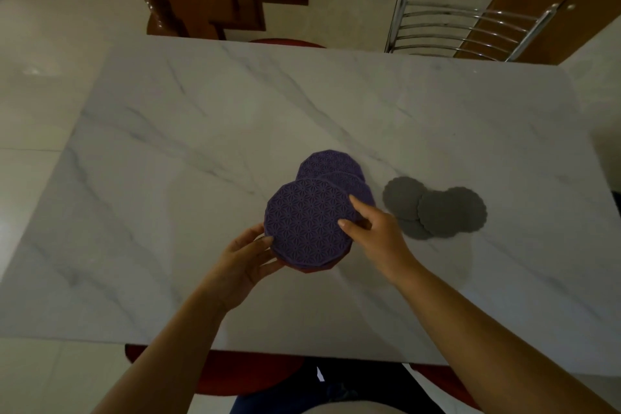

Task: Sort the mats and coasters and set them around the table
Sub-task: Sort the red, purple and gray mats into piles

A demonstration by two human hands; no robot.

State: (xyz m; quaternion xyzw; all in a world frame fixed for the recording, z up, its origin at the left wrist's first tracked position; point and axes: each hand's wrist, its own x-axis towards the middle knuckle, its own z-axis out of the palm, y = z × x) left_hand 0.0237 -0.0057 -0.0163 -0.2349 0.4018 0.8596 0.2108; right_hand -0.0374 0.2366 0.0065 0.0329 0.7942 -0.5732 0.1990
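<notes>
Near the middle of the white marble-veined tabletop (188,151) sat the whole pile I was dealing with: round purple mats with a lacy geometric cutout pattern, overlapping each other. From my remote seat I could see the left hand (243,257) cupping the near-left edge of the top purple mat (307,222), thumb on top and fingers curled under, so that grip was closed on it. The right hand (376,232) pinched the same mat's right edge, fingers lying on its patterned face. A sliver of something dark red (319,268) peeked out beneath the stack; couldn't tell what it was. Two more purple mats (331,163) fanned out behind, flat on the marble. Just right of them lay the grey scalloped round coasters (437,210), four I think, overlapping in a loose cluster, untouched. A chrome-backed chair (467,28) stood at the far right side.
</notes>
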